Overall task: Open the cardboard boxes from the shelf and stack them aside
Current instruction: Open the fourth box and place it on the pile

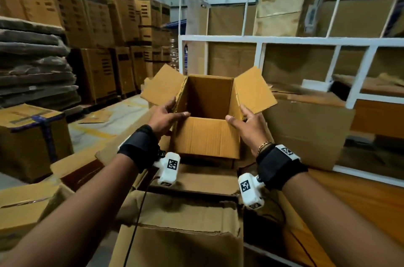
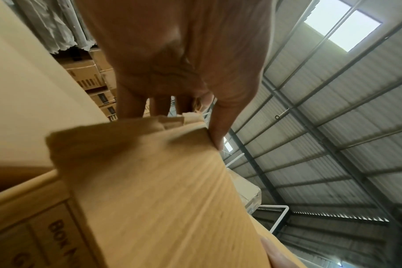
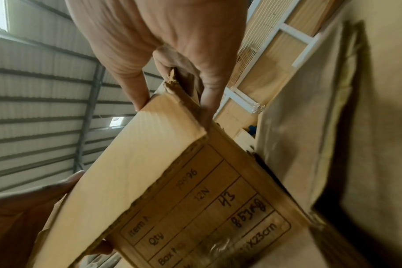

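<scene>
An open brown cardboard box [image 1: 207,135] stands in front of me with its side flaps spread and its inside empty. My left hand [image 1: 166,117] grips its near left top corner, thumb on the front rim, fingers along the left side. My right hand [image 1: 244,122] grips the near right top corner the same way. In the left wrist view the left hand [image 2: 190,108] pinches the box corner [image 2: 163,181]. In the right wrist view the right hand [image 3: 172,87] pinches the torn corner of the box [image 3: 163,172], which has a printed label.
More cardboard boxes [image 1: 183,234] sit below and around the held one. A white metal shelf [image 1: 306,40] with flat cardboard stands behind and to the right. Tall stacks of cartons [image 1: 98,37] and flattened sheets [image 1: 32,70] fill the left. A taped box [image 1: 32,137] stands at near left.
</scene>
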The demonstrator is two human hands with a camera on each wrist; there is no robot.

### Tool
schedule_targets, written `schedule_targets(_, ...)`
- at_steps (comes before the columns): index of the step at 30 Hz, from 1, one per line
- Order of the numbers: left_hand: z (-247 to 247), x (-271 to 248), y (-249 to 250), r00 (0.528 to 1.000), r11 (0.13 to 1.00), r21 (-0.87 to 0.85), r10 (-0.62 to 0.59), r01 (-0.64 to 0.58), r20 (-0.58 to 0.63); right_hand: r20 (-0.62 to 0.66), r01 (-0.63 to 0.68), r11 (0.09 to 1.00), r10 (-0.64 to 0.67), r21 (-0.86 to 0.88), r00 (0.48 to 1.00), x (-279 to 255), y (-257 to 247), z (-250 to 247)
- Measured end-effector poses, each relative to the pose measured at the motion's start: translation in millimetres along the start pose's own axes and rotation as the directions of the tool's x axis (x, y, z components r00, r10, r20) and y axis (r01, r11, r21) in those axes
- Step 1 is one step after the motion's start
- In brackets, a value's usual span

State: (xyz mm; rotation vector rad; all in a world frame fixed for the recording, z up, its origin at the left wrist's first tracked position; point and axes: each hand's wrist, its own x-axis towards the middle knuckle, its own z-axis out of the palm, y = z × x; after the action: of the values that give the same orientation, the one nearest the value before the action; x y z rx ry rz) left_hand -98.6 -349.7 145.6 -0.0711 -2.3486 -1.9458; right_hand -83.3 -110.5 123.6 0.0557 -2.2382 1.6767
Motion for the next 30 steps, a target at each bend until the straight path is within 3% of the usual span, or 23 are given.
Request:
schedule_targets(4, 5, 13, -27, 0.994, 0.993, 0.091, -0.083, 0.076, 0.074, 0.106, -0.107, 0.982, 0.124, -0.158, 0.987, 1, 29, 1)
schedule_targets(6, 7, 11, -47, 0.984, 0.957, 0.274, -0.128, 0.091, 0.121, 0.189, -0.159, 0.945, 0.218, -0.286, 0.958, -2, 49, 4)
schedule_targets(9, 8, 11, -74, 0.969, 0.83, 0.547, -0.211, 0.11, 0.126, 0.122, -0.213, 0.918, 0.266, -0.334, 0.956, -1, 71, 8)
schedule_targets(12, 10, 15, -74, 0.961, 0.801, 0.59, -0.234, 0.103, 0.15, 0.12, -0.199, 0.904, 0.261, -0.38, 0.958, 4, 73, 8)
schedule_targets(15, 4, 19, -64, 0.929, 0.871, 0.467, -0.289, 0.154, 0.233, 0.133, -0.182, 0.877, 0.266, -0.445, 0.955, 5, 64, 3)
schedule_targets(17, -5, 22, -56, 0.934, 0.889, 0.43, -0.275, 0.157, 0.226, 0.081, -0.089, 0.759, 0.184, -0.645, 0.98, 7, 56, -5)
schedule_targets(19, -13, 28, -50, 0.969, 0.786, 0.611, -0.213, 0.092, 0.127, 0.038, 0.012, 0.587, 0.032, -0.81, 0.999, 5, 45, -11)
schedule_targets(22, -22, 30, -44, 0.996, 0.418, 0.907, -0.053, -0.047, 0.076, 0.102, 0.125, 0.425, -0.078, -0.896, 0.992, 0, 34, -7)
schedule_targets(23, -25, 29, -43, 0.993, 0.294, 0.952, -0.058, -0.086, 0.108, 0.144, 0.148, 0.378, -0.038, -0.914, 0.989, -1, 32, -4)
schedule_targets(25, -29, 29, -50, 0.963, 0.11, 0.982, -0.207, -0.151, 0.171, 0.181, 0.124, 0.297, 0.173, -0.947, 0.968, -3, 35, 3)
schedule_targets(27, -34, 29, -64, 0.905, 0.078, 0.987, -0.393, -0.142, 0.162, 0.174, 0.067, 0.273, 0.39, -0.96, 0.904, -4, 45, 3)
schedule_targets(30, -42, 30, -81, 0.87, 0.172, 0.983, -0.473, -0.062, 0.137, 0.208, 0.024, 0.367, 0.47, -0.93, 0.858, -6, 59, -3)
